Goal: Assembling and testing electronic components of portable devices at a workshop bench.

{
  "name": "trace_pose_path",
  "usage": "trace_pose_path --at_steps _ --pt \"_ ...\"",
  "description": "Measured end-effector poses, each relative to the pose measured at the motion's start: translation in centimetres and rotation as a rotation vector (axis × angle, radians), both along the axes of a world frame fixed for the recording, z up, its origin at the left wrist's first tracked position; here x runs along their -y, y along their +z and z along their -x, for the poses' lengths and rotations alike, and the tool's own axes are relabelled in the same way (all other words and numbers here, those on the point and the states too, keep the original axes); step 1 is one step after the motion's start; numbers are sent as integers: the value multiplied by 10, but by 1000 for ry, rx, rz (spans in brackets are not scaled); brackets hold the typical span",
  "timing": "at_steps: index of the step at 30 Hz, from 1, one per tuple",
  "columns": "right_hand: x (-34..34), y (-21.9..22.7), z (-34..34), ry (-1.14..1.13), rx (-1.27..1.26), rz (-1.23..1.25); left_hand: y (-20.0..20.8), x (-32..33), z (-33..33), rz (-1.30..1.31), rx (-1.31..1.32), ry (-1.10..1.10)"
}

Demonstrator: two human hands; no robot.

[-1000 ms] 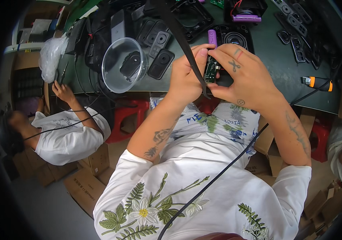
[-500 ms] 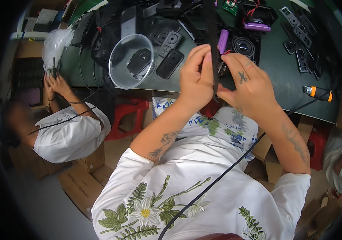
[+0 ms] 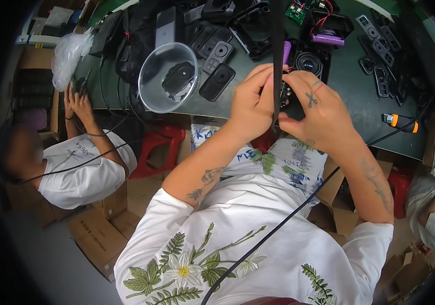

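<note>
My left hand (image 3: 253, 104) and my right hand (image 3: 318, 112) are close together at the table's front edge, fingers closed from both sides around a small circuit board (image 3: 286, 93). Most of the board is hidden by my fingers and by a black strap (image 3: 277, 46) hanging in front. A bit of red wire shows at its top. Just beyond my fingertips are a purple cylindrical battery (image 3: 286, 51) and a black housing with a round speaker (image 3: 309, 62).
Left of my hands stand a clear round tub (image 3: 149, 76) with black parts and several black and grey covers (image 3: 217, 81). An orange-and-black tool (image 3: 401, 122) lies at right, below black button panels (image 3: 380, 48). A co-worker (image 3: 82, 168) sits at left. A black cable (image 3: 273, 231) crosses my front.
My hands have shifted slightly to the right and nearer, still together. More of the board shows between them. The co-worker's hands have moved a little.
</note>
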State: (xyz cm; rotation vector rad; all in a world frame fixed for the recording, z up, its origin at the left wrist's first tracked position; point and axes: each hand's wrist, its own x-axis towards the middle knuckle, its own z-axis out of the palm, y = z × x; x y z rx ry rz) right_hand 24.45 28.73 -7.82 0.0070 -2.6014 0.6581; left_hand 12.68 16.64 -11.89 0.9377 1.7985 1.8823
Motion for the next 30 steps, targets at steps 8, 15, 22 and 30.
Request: trace_pose_path --at_steps 8,15,22,30 --pt "-20 17 -2 11 16 -9 8 18 11 62 -362 117" --pt "-38 -6 -11 -157 -40 129 3 16 16 314 -958 82" --pt "-30 -20 -2 -277 101 -33 8 3 7 393 -1044 -13" --pt "-40 -21 -20 -311 -147 322 27 -10 -1 161 -922 -68"
